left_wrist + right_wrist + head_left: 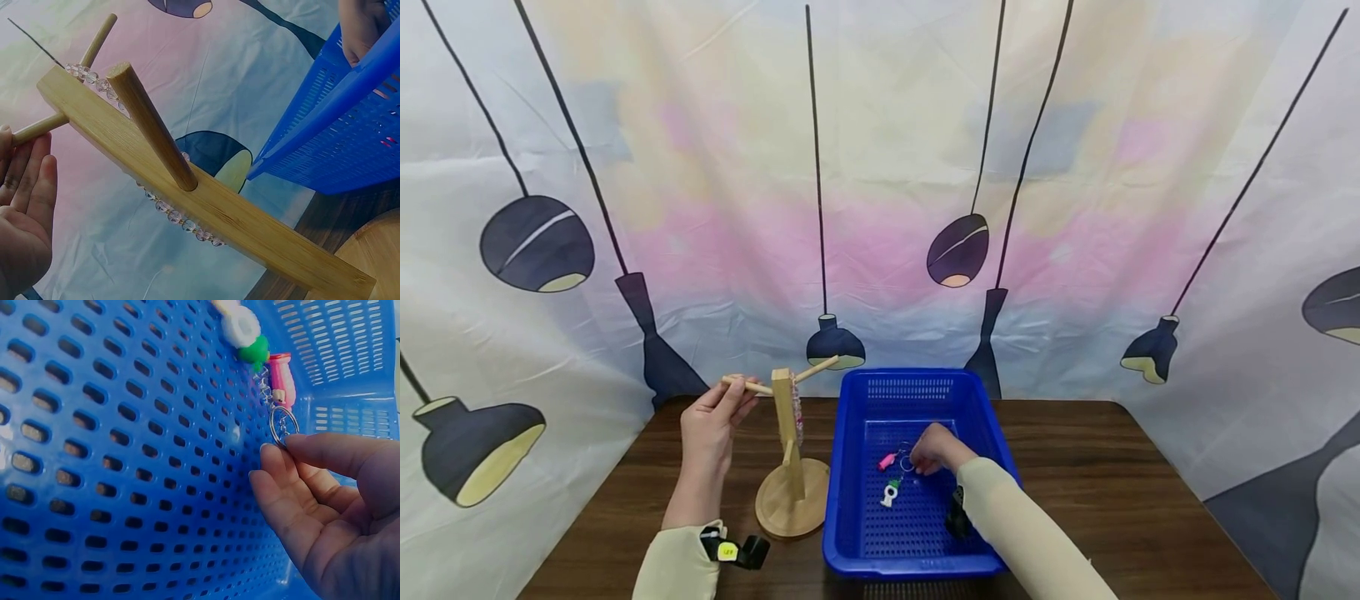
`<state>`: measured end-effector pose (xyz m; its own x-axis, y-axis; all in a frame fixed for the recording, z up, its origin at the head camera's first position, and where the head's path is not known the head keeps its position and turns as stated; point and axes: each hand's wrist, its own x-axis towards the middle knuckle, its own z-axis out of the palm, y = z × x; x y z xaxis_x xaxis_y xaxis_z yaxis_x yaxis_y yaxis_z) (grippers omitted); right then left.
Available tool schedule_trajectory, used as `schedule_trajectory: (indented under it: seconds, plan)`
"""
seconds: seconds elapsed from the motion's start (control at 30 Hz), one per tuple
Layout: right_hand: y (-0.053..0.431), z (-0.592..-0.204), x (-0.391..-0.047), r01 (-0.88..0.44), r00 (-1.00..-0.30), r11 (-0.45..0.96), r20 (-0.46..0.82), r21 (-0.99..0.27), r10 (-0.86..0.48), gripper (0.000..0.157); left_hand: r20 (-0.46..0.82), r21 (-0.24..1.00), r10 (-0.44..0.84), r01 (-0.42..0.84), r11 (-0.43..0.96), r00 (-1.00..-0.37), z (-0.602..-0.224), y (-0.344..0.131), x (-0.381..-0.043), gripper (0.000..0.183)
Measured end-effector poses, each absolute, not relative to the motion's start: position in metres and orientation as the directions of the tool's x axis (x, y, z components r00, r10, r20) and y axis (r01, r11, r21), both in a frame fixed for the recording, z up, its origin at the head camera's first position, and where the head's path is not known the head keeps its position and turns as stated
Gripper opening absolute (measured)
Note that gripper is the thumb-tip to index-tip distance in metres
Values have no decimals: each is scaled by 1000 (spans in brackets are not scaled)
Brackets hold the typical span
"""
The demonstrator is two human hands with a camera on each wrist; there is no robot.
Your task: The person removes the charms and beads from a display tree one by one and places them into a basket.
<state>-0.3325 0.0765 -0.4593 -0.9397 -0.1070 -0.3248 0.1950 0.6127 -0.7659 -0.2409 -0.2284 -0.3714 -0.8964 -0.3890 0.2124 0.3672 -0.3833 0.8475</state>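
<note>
My left hand pinches the end of one wooden peg on a wooden stand with a round base. A string of clear and pinkish beads hangs from the stand's far side. Inside a blue plastic basket, my right hand reaches down to the floor. Its thumb and fingers pinch a metal key ring. Near that ring lie a pink keychain charm and a white and green charm, with short chains. Which charm belongs to the held ring cannot be told.
The basket stands right of the stand on a dark wooden table. A second bare peg sticks out from the top of the post. Behind the table hangs a cloth printed with lamps.
</note>
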Motion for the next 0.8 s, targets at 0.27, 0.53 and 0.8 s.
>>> schedule_trajectory:
  seconds: [0.27, 0.53, 0.8]
  plan:
    - [78, -462, -335, 212, -935, 619, -342, -756, -97, 22, 216, 841, -393, 375, -390, -894, -371, -228, -240, 24]
    - [80, -463, -336, 245, -928, 631, -367, -736, -68, 21, 211, 851, -394, 366, -376, -895, -372, -227, -241, 23]
    - [80, -466, -338, 262, -925, 638, -378, -724, -49, 17, 209, 849, -394, 366, -382, -895, -372, -228, -241, 23]
